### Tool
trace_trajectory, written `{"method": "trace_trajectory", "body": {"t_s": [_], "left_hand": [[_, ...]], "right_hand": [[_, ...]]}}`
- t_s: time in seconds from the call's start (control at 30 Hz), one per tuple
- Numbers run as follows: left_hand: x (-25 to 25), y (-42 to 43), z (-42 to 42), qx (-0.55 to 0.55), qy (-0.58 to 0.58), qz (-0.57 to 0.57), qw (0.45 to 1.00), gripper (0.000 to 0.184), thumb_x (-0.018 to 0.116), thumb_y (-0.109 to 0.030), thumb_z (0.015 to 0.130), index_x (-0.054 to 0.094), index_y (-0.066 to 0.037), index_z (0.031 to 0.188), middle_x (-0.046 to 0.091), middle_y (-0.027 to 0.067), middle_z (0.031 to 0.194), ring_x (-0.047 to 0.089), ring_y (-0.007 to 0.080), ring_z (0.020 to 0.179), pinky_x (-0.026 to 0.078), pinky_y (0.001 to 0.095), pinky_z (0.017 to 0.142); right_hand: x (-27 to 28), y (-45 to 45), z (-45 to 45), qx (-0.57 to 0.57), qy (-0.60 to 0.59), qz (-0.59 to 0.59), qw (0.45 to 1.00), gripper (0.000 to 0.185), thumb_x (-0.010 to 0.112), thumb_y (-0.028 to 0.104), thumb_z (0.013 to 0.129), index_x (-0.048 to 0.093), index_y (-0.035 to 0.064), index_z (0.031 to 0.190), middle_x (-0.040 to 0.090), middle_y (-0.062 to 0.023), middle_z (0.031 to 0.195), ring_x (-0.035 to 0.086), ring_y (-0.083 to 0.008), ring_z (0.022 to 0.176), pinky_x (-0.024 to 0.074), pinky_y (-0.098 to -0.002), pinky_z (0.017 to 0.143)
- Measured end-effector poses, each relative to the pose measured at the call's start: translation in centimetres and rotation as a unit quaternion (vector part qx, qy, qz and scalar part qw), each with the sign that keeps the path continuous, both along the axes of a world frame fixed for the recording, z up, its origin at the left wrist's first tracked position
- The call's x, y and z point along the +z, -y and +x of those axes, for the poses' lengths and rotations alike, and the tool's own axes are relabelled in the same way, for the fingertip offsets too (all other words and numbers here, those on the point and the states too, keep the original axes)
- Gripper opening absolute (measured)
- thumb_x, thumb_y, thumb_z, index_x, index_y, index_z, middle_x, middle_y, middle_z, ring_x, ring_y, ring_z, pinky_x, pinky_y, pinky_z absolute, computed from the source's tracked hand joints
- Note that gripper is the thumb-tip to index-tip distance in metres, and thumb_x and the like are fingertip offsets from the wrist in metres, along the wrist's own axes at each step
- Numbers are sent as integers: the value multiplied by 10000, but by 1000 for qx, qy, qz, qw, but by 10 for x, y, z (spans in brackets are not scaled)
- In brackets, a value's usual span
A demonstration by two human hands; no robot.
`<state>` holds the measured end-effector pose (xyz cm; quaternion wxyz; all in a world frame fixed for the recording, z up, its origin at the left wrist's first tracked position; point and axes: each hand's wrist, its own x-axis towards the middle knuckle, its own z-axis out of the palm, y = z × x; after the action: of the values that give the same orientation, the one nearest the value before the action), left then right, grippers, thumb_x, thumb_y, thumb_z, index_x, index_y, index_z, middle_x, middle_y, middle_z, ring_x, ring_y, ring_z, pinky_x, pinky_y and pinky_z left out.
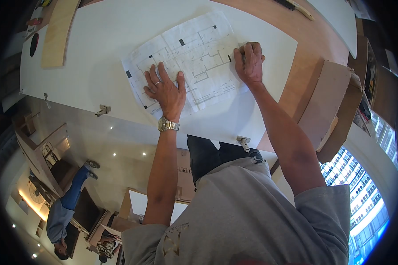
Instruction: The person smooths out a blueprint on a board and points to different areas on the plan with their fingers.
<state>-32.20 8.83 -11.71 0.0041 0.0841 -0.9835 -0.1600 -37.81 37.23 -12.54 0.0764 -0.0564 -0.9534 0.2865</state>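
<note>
A creased sheet of paper printed with a floor plan [194, 57] lies on a white panel [97, 48]. My left hand [166, 90], with a ring and a metal wristwatch [168, 124], rests on the lower left part of the sheet, fingers spread. At the sheet's right edge is my right hand [250, 64], its fingers curled together; what is between them, if anything, is too hidden to make out. Metal hinges [103, 110] are fixed along the panel's near edge, another one [243, 142] close to my body.
A wooden strip [57, 35] lies at the panel's left. A brush with a wooden handle [303, 11] is at the top right. An open cardboard box [325, 101] stands at the right. Two other people are in the room, one in blue trousers [75, 190], at the lower left.
</note>
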Motion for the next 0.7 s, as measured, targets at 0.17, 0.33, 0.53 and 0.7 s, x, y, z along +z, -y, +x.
{"method": "trace_trajectory", "body": {"t_s": [0.17,0.33,0.53,0.7], "left_hand": [[4,-2,-2,8,8,12,1000,804,565,-595,1089,350,-83,1670,284,242,1722,135,523,1649,183,833,1191],[6,-2,-3,12,15,22,1000,808,596,-568,1076,350,-76,1667,284,260,1722,130,532,1649,168,838,1193],[7,-6,-5,18,19,22,999,807,632,-514,1059,344,-67,1666,291,275,1720,126,542,1650,164,838,1197],[4,-4,-4,17,18,19,999,820,631,-517,1063,317,-74,1678,287,275,1722,112,535,1656,153,830,1205]], "right_hand": [[-2,0,-1,0,2,1,1000,174,729,272,995,668,114,1033,591,-94,1149,581,-317,1168,424,-505,961],[-7,-2,0,3,-18,-1,1000,172,732,265,991,656,112,1013,586,-99,1139,579,-313,1155,414,-506,952],[-4,-1,0,7,-18,4,1000,171,732,262,994,650,113,1015,583,-98,1122,578,-312,1142,416,-513,931],[-8,-2,-1,9,-22,9,1000,167,736,256,991,643,118,1002,581,-95,1124,581,-315,1136,420,-515,927]]}}
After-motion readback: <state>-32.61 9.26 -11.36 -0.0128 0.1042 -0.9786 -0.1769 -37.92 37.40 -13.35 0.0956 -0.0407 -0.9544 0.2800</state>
